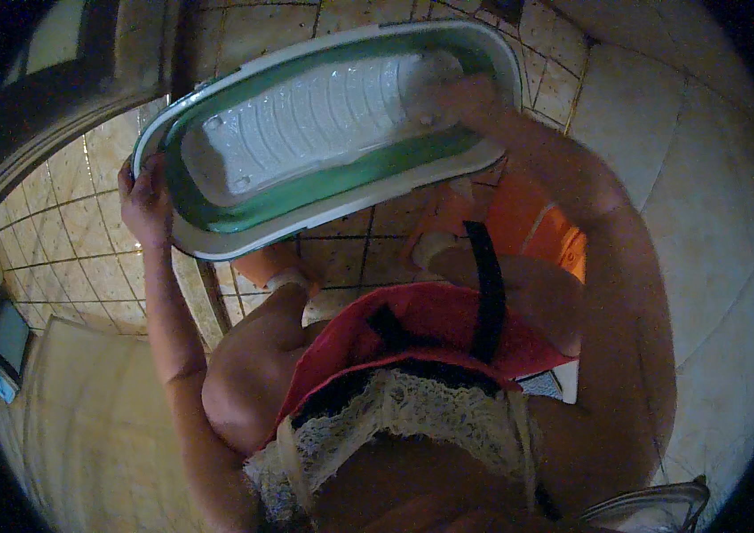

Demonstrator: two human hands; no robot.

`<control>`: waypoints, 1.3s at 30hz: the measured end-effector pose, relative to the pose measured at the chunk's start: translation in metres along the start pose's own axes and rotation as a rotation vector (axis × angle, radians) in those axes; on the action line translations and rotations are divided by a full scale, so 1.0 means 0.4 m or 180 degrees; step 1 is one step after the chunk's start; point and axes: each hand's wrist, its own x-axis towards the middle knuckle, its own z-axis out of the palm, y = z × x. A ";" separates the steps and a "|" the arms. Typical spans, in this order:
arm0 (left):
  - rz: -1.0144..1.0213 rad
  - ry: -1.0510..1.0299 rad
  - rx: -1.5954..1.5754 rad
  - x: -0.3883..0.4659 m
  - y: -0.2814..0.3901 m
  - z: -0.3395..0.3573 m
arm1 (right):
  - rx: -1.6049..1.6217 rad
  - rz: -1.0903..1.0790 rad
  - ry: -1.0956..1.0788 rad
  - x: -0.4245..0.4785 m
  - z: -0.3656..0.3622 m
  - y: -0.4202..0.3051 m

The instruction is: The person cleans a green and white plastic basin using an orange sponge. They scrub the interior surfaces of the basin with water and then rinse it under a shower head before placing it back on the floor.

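A white and green plastic tub (310,126), oblong and with a ribbed, wet-looking bottom, lies tilted in front of me above the tiled floor. The fingers of my left hand (147,196) wrap its rim at the left end, the thumb on the inner side. My right hand (460,100) is inside the tub at its right end, blurred; whether it holds anything there cannot be seen. My bent knees and a red cloth garment (350,326) with black straps are below the tub.
Orange footwear (270,263) is on my feet on the tiled floor (344,243). Orange plastic (573,250) shows beneath my right arm. A framed glass panel (144,60) stands at upper left, large pale tiles (703,200) lie at right, and a dark flat object (9,336) is at far left.
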 end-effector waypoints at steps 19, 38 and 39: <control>0.0056 0.0036 0.0219 0.012 0.004 -0.004 | 0.2323 -0.0365 0.0263 -0.029 0.098 -0.119; -0.0069 0.0155 0.0026 0.010 -0.015 -0.012 | 0.2406 0.1111 0.2326 0.221 0.287 -0.225; -0.0126 0.0158 0.0153 0.004 -0.016 -0.018 | 0.2634 0.0916 0.2325 0.251 0.288 -0.273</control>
